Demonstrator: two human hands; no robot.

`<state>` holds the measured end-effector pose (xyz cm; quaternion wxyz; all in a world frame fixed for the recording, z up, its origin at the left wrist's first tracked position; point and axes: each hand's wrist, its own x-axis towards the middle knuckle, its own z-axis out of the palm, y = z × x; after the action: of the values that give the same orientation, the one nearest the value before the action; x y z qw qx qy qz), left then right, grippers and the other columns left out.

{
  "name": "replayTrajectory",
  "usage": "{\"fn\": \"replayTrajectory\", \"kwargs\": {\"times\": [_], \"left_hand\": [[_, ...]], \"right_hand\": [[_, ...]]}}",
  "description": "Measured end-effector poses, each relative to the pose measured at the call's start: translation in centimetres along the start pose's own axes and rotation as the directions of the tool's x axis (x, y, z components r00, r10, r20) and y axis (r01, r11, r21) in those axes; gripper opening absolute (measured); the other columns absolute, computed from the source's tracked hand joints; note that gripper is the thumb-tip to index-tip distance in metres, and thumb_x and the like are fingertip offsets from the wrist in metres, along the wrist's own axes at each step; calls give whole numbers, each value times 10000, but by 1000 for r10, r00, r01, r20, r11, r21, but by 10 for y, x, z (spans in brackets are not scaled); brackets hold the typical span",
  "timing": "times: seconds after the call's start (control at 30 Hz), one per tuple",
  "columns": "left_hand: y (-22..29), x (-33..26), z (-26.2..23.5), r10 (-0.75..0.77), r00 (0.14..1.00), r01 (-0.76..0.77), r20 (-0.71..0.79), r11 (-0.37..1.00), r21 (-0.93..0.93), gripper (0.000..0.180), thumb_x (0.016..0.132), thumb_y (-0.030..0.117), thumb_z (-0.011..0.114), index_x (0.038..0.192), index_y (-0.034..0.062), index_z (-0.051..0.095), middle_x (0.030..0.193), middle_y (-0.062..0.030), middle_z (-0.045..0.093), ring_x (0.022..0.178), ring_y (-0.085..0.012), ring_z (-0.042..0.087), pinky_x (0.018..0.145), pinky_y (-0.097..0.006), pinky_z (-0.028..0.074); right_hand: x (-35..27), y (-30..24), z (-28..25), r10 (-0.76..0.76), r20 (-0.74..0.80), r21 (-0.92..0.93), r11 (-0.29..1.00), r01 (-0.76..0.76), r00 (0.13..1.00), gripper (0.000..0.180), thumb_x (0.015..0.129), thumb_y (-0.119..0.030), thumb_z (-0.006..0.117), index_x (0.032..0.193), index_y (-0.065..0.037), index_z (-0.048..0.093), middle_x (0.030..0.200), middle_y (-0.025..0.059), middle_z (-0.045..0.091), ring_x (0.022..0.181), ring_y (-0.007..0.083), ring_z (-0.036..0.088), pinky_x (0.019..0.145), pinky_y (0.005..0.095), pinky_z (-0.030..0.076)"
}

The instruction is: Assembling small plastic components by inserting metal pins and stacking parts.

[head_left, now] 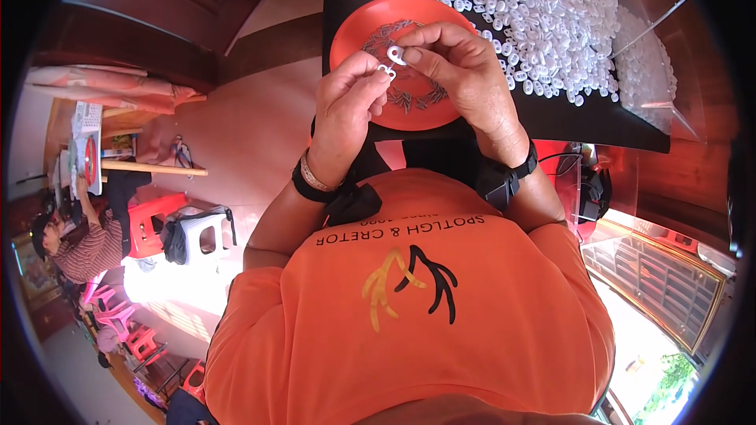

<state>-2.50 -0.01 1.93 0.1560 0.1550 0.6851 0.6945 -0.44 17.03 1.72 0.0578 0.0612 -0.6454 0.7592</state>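
Above an orange-red plate [350,27], my two hands are close together with fingertips nearly meeting. My left hand [343,102] pinches a small white plastic piece with round loops [387,72] between thumb and forefinger. In my right hand [472,71], thumb and forefinger grip a white plastic piece with a hole [396,54]. Something thin seems to run between the two pieces, too small to make out. Many thin grey metal pieces, like pins or screws [403,101], lie in the plate, partly hidden by my hands.
A large heap of small white plastic pieces [551,24] covers the right of the black table [622,120], beside a clear plastic sheet or bag [657,71]. Far left, a person in a striped top [83,252] works at another table near red and white stools [157,220].
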Motion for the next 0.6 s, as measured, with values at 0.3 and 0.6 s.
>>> {"fn": "replayTrajectory", "kwargs": {"times": [0.3,0.6], "left_hand": [[-4,2,2,16,1000,-16,-7,1000,12,164,869,177,505,766,52,526,624,11,502,562,-48,428,517,-197,309],[-5,-1,3,9,1000,-8,-4,999,50,166,870,171,509,755,53,524,617,22,478,559,-46,409,515,-199,299]], "right_hand": [[-2,1,2,-53,2,-34,998,53,999,102,881,-15,593,966,26,632,907,33,641,838,91,597,758,220,488],[-5,0,1,-68,29,-103,992,71,997,111,875,-12,597,977,15,632,903,33,640,849,94,602,763,232,494]]}}
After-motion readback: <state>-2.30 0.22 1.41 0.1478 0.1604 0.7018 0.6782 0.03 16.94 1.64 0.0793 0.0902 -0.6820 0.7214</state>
